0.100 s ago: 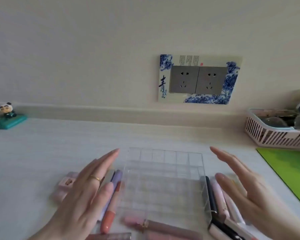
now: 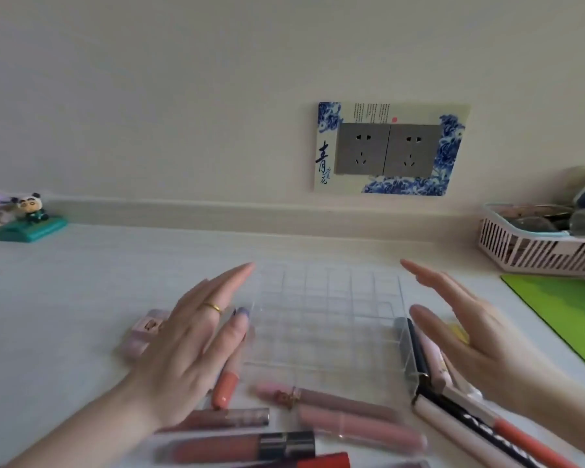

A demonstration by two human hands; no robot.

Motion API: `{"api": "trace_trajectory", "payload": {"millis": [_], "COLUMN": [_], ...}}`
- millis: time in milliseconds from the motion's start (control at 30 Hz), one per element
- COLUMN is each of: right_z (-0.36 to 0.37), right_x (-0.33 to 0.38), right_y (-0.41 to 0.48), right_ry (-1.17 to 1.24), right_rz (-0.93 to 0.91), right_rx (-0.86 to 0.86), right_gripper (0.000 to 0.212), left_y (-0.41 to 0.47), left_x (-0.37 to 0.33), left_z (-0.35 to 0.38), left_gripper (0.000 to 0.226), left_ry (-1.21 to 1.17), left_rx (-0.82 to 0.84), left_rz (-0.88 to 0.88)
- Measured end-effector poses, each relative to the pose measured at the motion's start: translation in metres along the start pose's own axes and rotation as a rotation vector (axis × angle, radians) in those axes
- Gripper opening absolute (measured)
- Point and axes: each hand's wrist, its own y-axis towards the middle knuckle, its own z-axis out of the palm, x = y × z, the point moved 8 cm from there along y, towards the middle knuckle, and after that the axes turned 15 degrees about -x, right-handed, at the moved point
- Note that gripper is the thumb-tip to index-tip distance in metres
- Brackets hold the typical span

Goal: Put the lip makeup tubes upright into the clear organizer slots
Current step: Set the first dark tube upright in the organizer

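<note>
Dead center on the white table (image 2: 115,282) sits the clear organizer (image 2: 325,319), a see-through acrylic box with a grid of small square slots. It's so transparent that you mostly just see the divider lines.

The lip makeup tubes (image 2: 362,428) are all lying flat around it. There's a pile of pinks, mauves and a red one at 6 o'clock. A coral tube (image 2: 225,390) and a pale pink one lie at 8 to 9 o'clock. A black tube (image 2: 417,352) lies with some cream ones at 4 o'clock.

The left hand (image 2: 190,339), which has a gold ring on it, is over the 9 o'clock side, fingers straight and slightly fanned, gripping nothing. The right hand (image 2: 470,336) is at 3 o'clock, fingers straight and close together, also holding nothing. Can't tell if either one actually touches the box.

A pink slatted basket (image 2: 534,251) is up at 2 o'clock.
</note>
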Motion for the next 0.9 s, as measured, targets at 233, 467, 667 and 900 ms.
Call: {"api": "trace_trajectory", "payload": {"millis": [233, 467, 667, 900], "right_z": [0.007, 0.003, -0.01, -0.012], "right_x": [0.019, 0.051, 0.074, 0.085], "right_y": [-0.027, -0.076, -0.099, -0.107], "right_ry": [-0.092, -0.131, -0.197, -0.242], "right_rz": [-0.006, 0.085, -0.005, -0.103], "right_rx": [-0.068, -0.03, 0.0, 0.044], "right_gripper": [0.05, 0.047, 0.043, 0.032], "left_y": [-0.018, -0.047, -0.061, -0.067], "left_x": [-0.013, -0.029, -0.057, -0.065], "left_z": [-0.002, -0.005, -0.013, -0.021], "left_gripper": [0.071, 0.054, 0.05, 0.036], "left_ry": [0.014, 0.126, 0.235, 0.319], "left_rx": [0.058, 0.144, 0.214, 0.24], "left_rz": [0.017, -0.119, -0.031, 0.03]}}
